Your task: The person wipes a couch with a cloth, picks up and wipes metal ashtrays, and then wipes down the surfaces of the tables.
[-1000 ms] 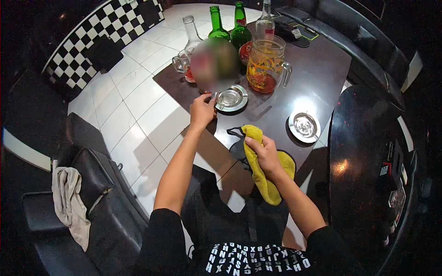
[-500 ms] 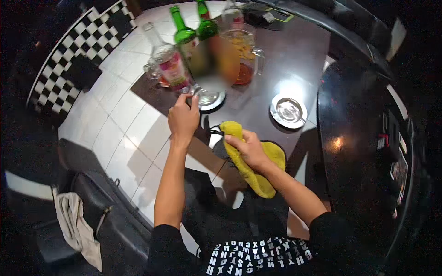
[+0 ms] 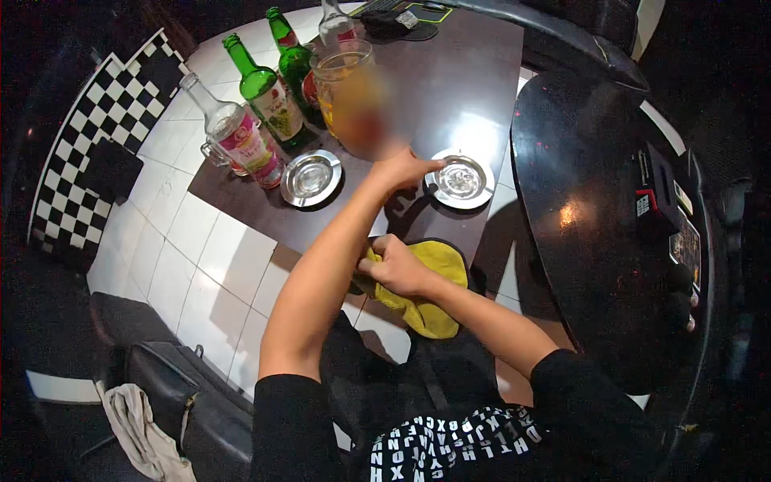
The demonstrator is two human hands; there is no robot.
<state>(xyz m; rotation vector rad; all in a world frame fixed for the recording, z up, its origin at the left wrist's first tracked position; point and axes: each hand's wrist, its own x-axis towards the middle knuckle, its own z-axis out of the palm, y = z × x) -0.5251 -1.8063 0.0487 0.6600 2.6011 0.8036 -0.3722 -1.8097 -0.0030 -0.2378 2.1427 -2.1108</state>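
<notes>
My left hand point(image 3: 404, 170) reaches across to the left rim of the right metal ashtray point(image 3: 459, 178), its index finger stretched toward the rim and its other fingers apart. My right hand point(image 3: 395, 267) is closed on a yellow cloth point(image 3: 438, 277) close to my body, below my left forearm. Another metal ashtray point(image 3: 311, 177) lies to the left on the dark table point(image 3: 474, 64). Beside it stands a clear bottle with a pink label point(image 3: 245, 143). A glass pitcher point(image 3: 341, 88) stands behind my left hand, partly blurred.
Two green bottles point(image 3: 271, 100) and another clear bottle point(image 3: 337, 28) stand at the table's back left. A glass mug sits behind the pink-labelled bottle. A dark round table point(image 3: 594, 201) is at the right. A black sofa with a pale cloth point(image 3: 140, 434) is at lower left.
My left hand has moved from beside the left ashtray to the right ashtray. My right hand still holds the yellow cloth. The view has shifted, so the table things appear further left.
</notes>
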